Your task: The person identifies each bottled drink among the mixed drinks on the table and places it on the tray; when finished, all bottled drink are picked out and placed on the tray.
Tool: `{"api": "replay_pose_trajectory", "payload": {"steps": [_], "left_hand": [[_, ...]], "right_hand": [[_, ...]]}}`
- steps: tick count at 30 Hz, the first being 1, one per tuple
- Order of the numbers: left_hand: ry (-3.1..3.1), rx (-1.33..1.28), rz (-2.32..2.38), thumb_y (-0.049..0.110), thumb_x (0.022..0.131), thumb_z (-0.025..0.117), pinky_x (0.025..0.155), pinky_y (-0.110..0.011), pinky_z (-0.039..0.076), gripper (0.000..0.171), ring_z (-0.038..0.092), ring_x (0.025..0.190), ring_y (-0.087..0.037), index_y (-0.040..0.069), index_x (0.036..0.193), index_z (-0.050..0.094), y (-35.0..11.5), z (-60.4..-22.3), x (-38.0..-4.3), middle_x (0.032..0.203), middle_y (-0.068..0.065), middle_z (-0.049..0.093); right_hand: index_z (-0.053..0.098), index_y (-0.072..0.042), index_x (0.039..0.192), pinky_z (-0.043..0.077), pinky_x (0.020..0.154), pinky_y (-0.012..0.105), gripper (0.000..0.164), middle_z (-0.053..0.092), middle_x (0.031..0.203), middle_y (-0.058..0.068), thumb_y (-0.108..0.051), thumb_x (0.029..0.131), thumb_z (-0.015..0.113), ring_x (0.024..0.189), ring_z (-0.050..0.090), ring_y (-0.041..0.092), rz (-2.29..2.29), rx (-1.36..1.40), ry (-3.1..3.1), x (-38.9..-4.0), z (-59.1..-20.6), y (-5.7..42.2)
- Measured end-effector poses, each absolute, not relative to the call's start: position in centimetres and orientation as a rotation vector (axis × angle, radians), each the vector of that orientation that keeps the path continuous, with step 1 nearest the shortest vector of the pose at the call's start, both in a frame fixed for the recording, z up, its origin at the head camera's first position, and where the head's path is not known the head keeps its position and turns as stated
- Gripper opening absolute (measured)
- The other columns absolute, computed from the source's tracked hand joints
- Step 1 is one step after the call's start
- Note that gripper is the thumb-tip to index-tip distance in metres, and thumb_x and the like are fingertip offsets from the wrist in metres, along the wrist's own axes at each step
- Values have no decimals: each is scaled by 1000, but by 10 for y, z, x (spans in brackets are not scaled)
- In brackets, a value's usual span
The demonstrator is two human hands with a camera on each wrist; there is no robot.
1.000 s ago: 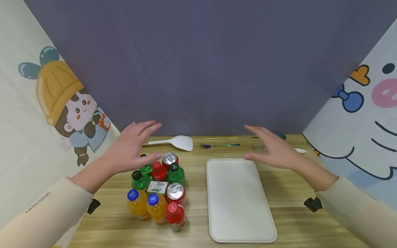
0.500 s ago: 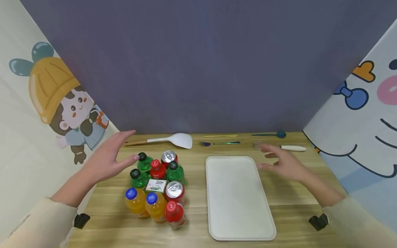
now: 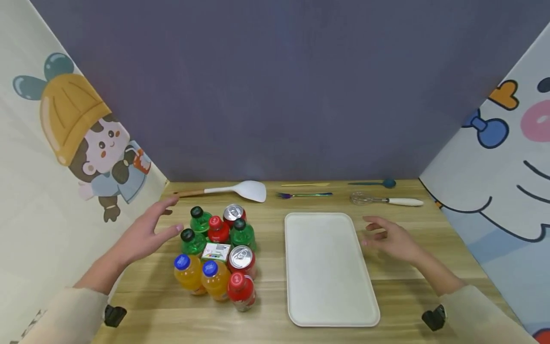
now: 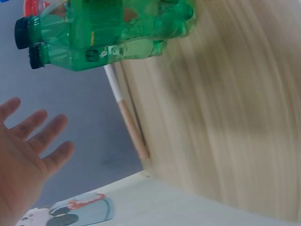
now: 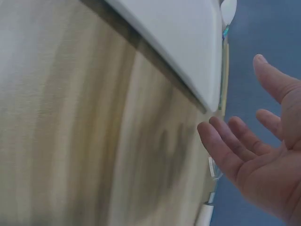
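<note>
My left hand hovers left of a cluster of drinks, fingers loosely extended and holding nothing. Nearest to it are green bottles with black caps. Around those stand orange-juice bottles with blue caps, red-capped bottles, red cans and a small white box in the middle. My right hand is held over the table just beyond the right rim of a white rectangular tray. Its fingers are relaxed and slightly bent, with nothing in them, as the right wrist view also shows.
Along the back of the wooden table lie a white spatula with a wooden handle, a yellow utensil, a rainbow-coloured fork, a dark teal spoon and a whisk. A grey panel rises behind; printed walls flank both sides.
Both hands have drawn apart and lowered: the left away from above the drinks to their left side, the right from near the whisk down beside the tray. The objects stay put.
</note>
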State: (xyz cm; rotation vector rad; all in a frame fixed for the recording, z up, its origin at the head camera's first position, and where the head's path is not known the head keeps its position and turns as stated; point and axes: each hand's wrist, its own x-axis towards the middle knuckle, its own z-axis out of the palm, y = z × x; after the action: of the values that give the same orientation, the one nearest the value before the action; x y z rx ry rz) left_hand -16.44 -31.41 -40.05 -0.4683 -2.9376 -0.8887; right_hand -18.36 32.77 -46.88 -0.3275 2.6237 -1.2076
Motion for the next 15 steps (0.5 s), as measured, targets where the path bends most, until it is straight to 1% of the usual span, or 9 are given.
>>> {"api": "replay_pose_trajectory", "payload": {"steps": [3,5,9,12,15], "left_hand": [[-2948,-477,-920,41,102,63,104,-72,40,73,49,133,-46,10,160,31,-315,-408,-164,157,-23,41],[-2944,-489,-953,39,102,63,105,-72,39,72,49,133,-47,8,159,32,-315,-413,-165,156,-24,41],[-2949,-498,-1027,38,103,62,108,-70,37,71,50,133,-49,8,159,32,-316,-420,-166,156,-25,42],[-2963,-504,-1083,39,103,62,109,-70,38,71,50,133,-50,8,159,31,-316,-424,-168,155,-25,43],[-2973,-516,-1141,38,103,63,108,-69,40,71,51,133,-51,9,159,31,-316,-428,-169,155,-24,43]], "right_hand": [[38,1,154,62,71,41,77,53,138,33,-24,93,78,114,66,43,-1263,-260,2561,-183,-478,329],[39,2,153,62,68,42,77,53,137,34,-22,92,78,111,67,40,-1280,-230,2536,-181,-484,330],[41,2,152,62,70,38,77,60,132,29,-25,91,80,106,70,32,-1260,-180,2535,-176,-495,329],[39,3,153,63,70,39,79,62,129,29,-23,91,80,105,70,30,-1321,-155,2478,-172,-500,328],[36,6,153,63,69,43,81,60,129,31,-19,90,80,104,70,30,-1411,-136,2404,-168,-502,325]]}}
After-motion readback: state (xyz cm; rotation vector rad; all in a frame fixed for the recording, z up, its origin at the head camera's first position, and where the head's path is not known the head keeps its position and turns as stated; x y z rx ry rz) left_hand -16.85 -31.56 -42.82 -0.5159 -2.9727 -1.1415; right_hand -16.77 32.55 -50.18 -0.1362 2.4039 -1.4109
